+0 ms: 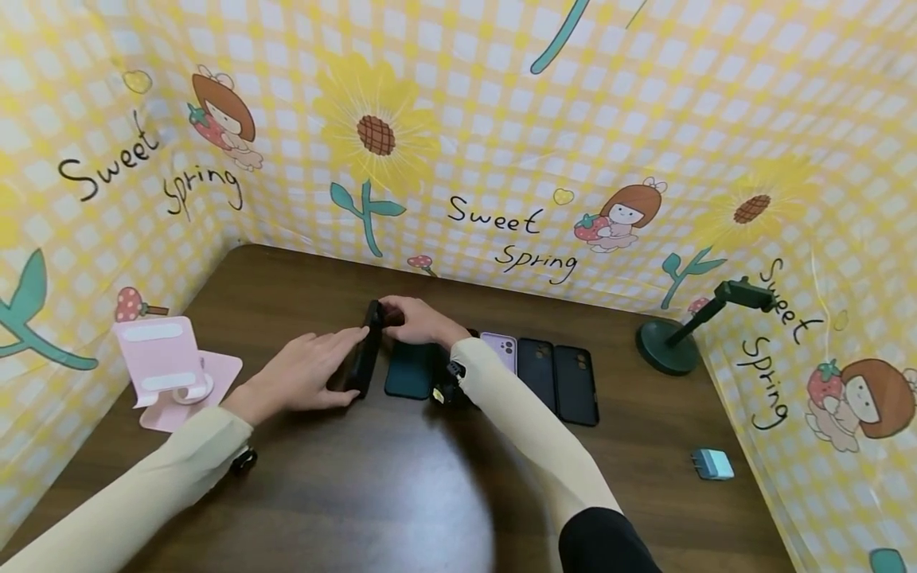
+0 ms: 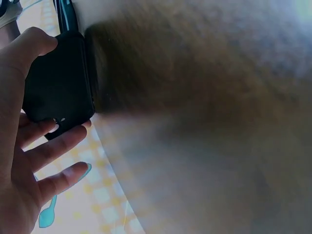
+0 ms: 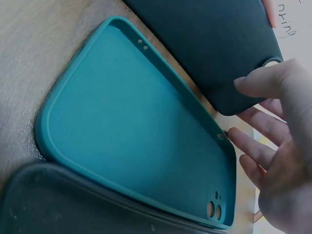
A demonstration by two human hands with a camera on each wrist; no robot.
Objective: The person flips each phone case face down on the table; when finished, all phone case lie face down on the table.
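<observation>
A black phone case point(image 1: 366, 354) stands on its long edge between the two hands, tilted slightly. My left hand point(image 1: 308, 370) holds it from the left, with the thumb near its front end in the head view; the left wrist view shows the phone case point(image 2: 61, 80) between thumb and fingers. At its far end my right hand point(image 1: 423, 318) pinches it. In the right wrist view the right thumb presses the face of the phone case point(image 3: 209, 44) near a camera hole. Just right of it lies a teal phone case point(image 3: 131, 117), its hollow side up.
A lilac phone case point(image 1: 499, 350) and two dark ones point(image 1: 537, 370) continue the row; the right wrist partly covers another black case point(image 3: 97, 204). A pink stand point(image 1: 161, 358) is at left, a dark green stand point(image 1: 666, 346) and a light-blue plug adapter point(image 1: 712, 464) at right. Patterned cloth walls surround the table.
</observation>
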